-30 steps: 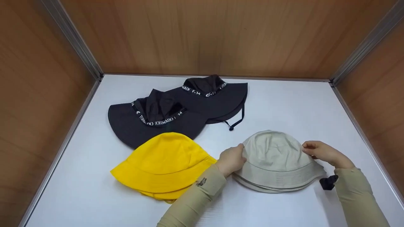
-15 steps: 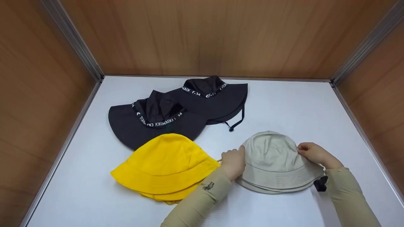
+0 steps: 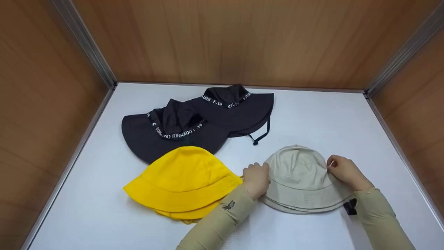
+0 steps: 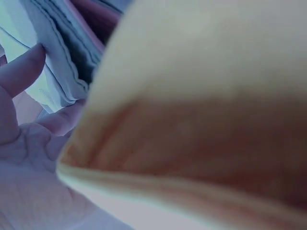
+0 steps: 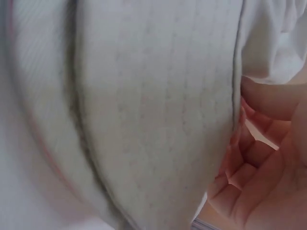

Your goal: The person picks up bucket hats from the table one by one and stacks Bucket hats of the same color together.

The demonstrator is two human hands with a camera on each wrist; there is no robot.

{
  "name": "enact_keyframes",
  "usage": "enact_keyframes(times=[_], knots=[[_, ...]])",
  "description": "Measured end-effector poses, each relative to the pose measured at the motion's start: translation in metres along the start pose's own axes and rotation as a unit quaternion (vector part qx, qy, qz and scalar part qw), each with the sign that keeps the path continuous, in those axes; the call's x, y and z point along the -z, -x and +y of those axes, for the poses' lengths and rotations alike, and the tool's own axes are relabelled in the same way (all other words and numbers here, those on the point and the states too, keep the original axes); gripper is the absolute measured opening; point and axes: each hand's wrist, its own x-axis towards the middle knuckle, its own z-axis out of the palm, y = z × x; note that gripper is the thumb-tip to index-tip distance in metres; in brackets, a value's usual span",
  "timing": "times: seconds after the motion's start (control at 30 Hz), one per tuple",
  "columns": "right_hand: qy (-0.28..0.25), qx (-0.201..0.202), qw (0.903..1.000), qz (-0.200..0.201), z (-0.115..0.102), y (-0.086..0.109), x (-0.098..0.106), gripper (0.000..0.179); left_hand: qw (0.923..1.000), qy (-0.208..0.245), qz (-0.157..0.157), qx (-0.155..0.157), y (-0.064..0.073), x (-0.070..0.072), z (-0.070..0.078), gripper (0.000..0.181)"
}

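Note:
A beige bucket hat (image 3: 298, 170) lies flat on the right half of the white table, crown away from me and layered brim toward me. My left hand (image 3: 256, 178) grips its left side; in the left wrist view the thumb (image 4: 26, 69) lies on one face of the cloth hat (image 4: 53, 62), fingers on the other. On the right side my right hand (image 3: 347, 172) pinches the cloth near where crown meets brim. The right wrist view shows the stitched brim (image 5: 158, 115) close up, with the thumb (image 5: 273, 100) against the fabric and part of the fingers behind it.
Left of my left forearm lies a yellow bucket hat (image 3: 187, 173). Behind it are two dark wide-brimmed hats, one nearer (image 3: 173, 125) and one farther (image 3: 239, 111), with a cord (image 3: 265, 132). Wooden walls (image 3: 222, 41) enclose the table (image 3: 322, 118) at back and sides.
My right hand has moved left, closer in on the beige hat's side. The left hand has shifted slightly right. The other hats lie as before.

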Motion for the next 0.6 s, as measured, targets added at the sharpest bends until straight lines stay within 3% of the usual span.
enact_keyframes(times=[0.13,0.33,0.6], knots=[[-0.009,0.017,0.9992,0.035,-0.007,0.005,0.002,0.004,0.9999,0.005,-0.015,0.0,0.003,0.003,0.0,0.037],[-0.03,0.035,0.997,0.062,-0.021,0.014,0.005,0.005,1.0,-0.003,-0.001,-0.005,0.007,0.003,-0.004,0.042],[-0.075,0.044,0.9959,0.028,-0.039,0.024,-0.003,0.003,0.9997,0.025,-0.006,-0.002,0.01,0.002,-0.007,0.043]])
